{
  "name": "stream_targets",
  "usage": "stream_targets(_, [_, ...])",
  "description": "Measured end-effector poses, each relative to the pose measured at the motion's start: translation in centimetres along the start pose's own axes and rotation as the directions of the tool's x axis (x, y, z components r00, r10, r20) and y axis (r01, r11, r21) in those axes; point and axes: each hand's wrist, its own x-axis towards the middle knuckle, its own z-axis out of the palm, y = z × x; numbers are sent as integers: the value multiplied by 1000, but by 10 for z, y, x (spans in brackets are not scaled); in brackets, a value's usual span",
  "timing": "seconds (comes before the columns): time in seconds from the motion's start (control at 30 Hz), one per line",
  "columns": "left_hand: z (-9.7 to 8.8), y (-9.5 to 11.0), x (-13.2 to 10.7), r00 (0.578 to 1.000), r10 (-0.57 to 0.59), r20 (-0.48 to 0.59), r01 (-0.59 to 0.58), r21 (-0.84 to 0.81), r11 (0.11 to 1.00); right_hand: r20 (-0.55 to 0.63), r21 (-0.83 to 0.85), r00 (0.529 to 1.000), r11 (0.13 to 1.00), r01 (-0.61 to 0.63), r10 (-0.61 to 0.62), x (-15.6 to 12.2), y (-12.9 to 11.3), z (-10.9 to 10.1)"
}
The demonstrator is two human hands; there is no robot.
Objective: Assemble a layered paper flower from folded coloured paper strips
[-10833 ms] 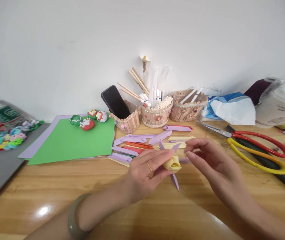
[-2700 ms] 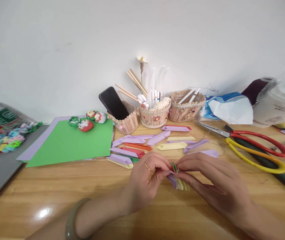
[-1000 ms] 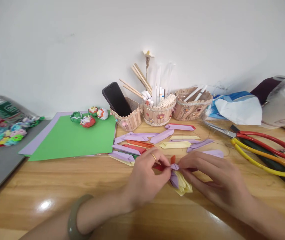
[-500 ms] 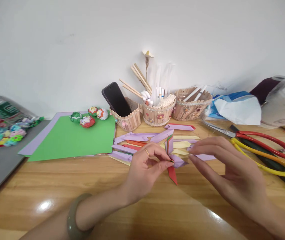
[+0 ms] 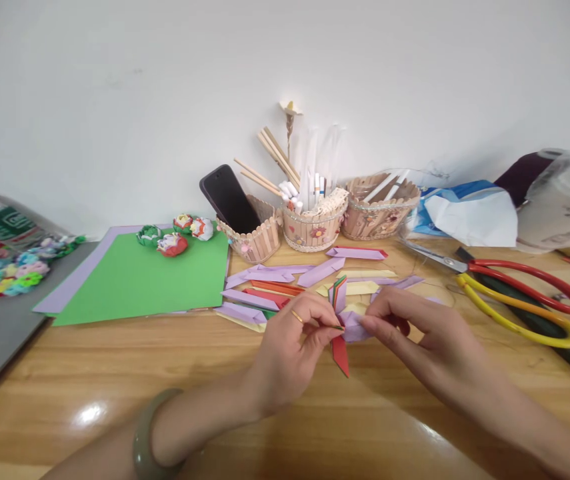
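Note:
Between my two hands is a bundle of folded paper pieces [image 5: 339, 357], red, purple and green, crossing one another. My left hand [image 5: 292, 347] pinches its left side between thumb and fingertips, with a thin dark edge showing at the tips. On the right, my right hand [image 5: 422, 347] pinches the purple flap [image 5: 355, 327] of the same bundle. The red strip points down toward me and a green-and-orange layered tip stands up. Just behind the hands lie several folded purple strips [image 5: 322, 272], with yellow strips [image 5: 362, 288] and red strips [image 5: 267, 297] among them.
Green paper [image 5: 149, 287] bears several small folded flowers [image 5: 172, 244]. Craft-stick baskets [image 5: 315, 230] stand along the wall, one holding a phone [image 5: 229, 200]. Large scissors [image 5: 525, 267] with red and yellow handles lie at right. Crocheted flowers [image 5: 29, 267] are at far left.
My right hand has moved left and its fingers have closed on the purple flap. My left hand keeps its pinch on the bundle. The view has shifted slightly.

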Motion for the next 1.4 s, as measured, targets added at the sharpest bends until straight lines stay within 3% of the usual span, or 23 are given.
stream_targets(0.37, [0, -6, -3, 999, -41, -23, 41, 15, 999, 34, 8, 998, 998, -55, 55, -1, 1, 1])
stream_targets(0.87, [2, -4, -3, 949, -304, -79, 286, -183, 941, -28, -74, 999, 997, 34, -36, -1, 1, 4])
stream_targets(0.97, [1, -4, 0, 924, -378, -53, 349, -285, 893, -43, -49, 999, 999, 11, -13, -2, 0, 0])
stream_targets(1.13, [-1, -6, 7, 863, -506, 4, 434, -520, 736, -236, 57, 959, 987, -149, 159, 2, -1, -10])
stream_targets(1.23, [-2, -6, 10, 825, -558, 92, 500, -580, 643, -180, 123, 960, 973, -196, 216, 6, 3, -9])
stream_targets(1.4, [-3, -3, 9, 782, -590, 199, 577, -590, 565, -89, 125, 980, 978, -164, 176, 5, 6, -3])
